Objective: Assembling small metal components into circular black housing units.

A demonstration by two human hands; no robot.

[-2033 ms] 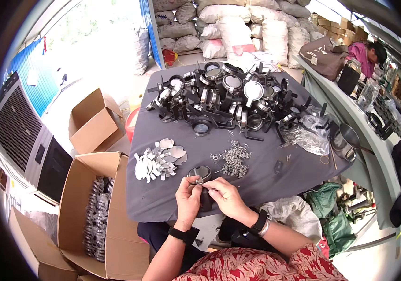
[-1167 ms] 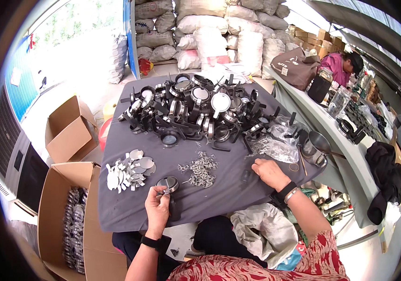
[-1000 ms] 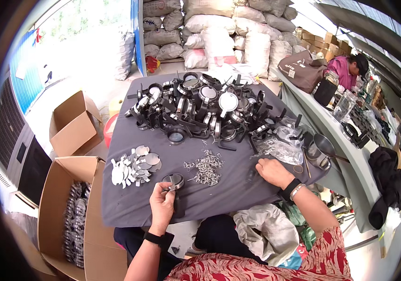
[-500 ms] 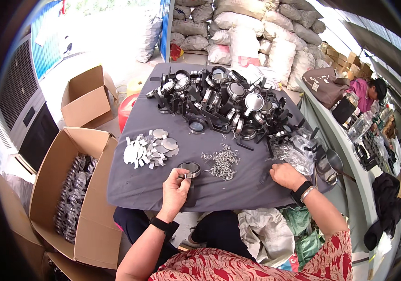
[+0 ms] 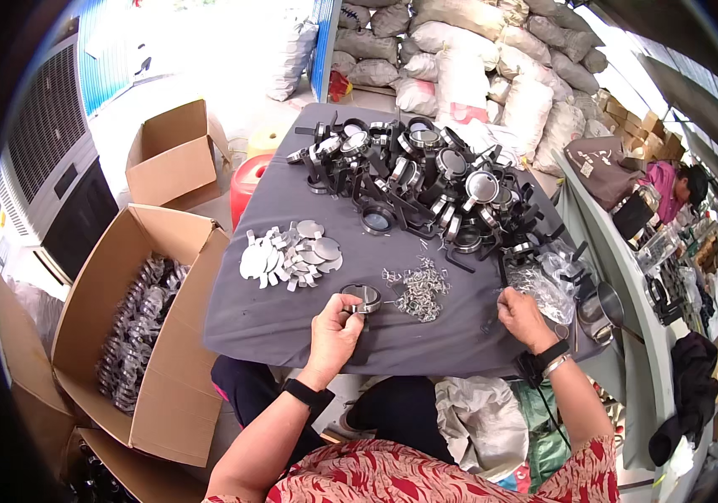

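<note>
My left hand point(image 5: 335, 334) is closed on a round metal-rimmed part point(image 5: 362, 298) with a dark strip hanging beneath it, held at the table's near side. To its right lies a heap of small silver clips point(image 5: 423, 290); behind it is a pile of flat silver discs with tabs point(image 5: 293, 255). My right hand point(image 5: 527, 318) has its fingers curled together beside a clear plastic bag of small metal pieces point(image 5: 539, 289); what they hold, if anything, is hidden. A large heap of round metal-and-black parts with black arms point(image 5: 426, 176) covers the table's far half.
The grey-covered table point(image 5: 241, 323) fills the middle. A metal ladle-like pan point(image 5: 600, 306) sits at its right edge. Left of it stand an open carton point(image 5: 176, 360) holding plastic-wrapped parts, another carton point(image 5: 170, 159) and a red container point(image 5: 246, 180). A person point(image 5: 669, 189) sits far right.
The whole view has shifted, so the table appears farther right. My left hand still grips the round part; my right hand has come slightly inward beside the bag.
</note>
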